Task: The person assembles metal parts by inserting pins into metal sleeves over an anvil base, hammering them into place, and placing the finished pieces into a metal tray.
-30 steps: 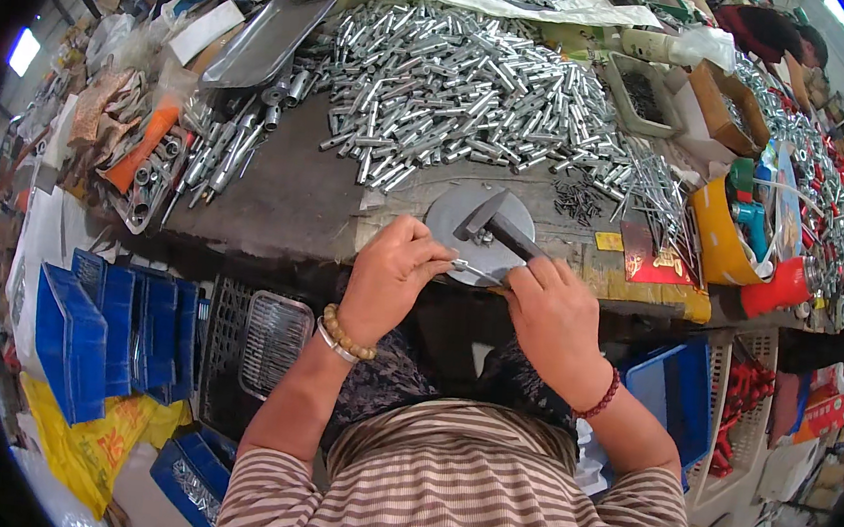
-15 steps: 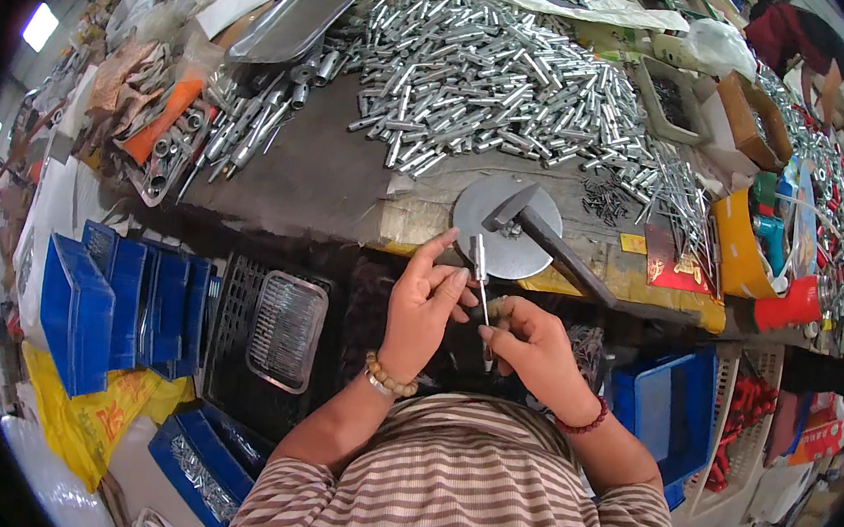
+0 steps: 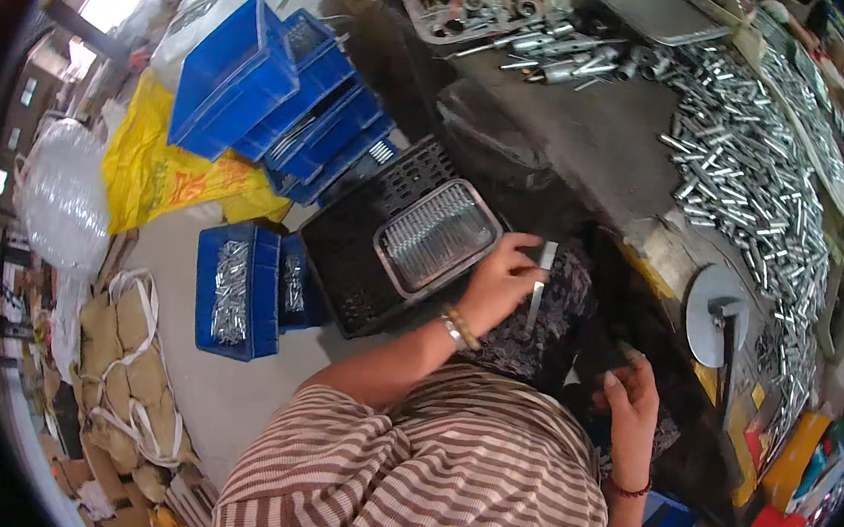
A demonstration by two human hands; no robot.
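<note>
My left hand (image 3: 503,283) grips a slim silver metal rod with a thicker sleeve (image 3: 541,276) at one end, between thumb and fingers. It is beside a shallow metal tray (image 3: 380,243), where similar silver rods (image 3: 440,235) lie in a close row. That tray rests in a black plastic crate (image 3: 336,266). Off to the right, my right hand (image 3: 634,398) hovers near the workbench edge, fingers loosely bent and thumb apart from the forefinger. Nothing shows between them. Dark patterned cloth (image 3: 557,321) lies beneath the rod.
Blue bins (image 3: 226,96) are stacked beyond the crate; another blue bin (image 3: 260,335) holds small metal parts. On the bench (image 3: 594,128) are a heap of metal sleeves (image 3: 750,182), a hammer (image 3: 728,361) on a round metal plate (image 3: 704,313), and loose tools (image 3: 551,54).
My view has turned left. My left hand has carried the rod away from the hammer toward the tray, and my right hand has let go of it.
</note>
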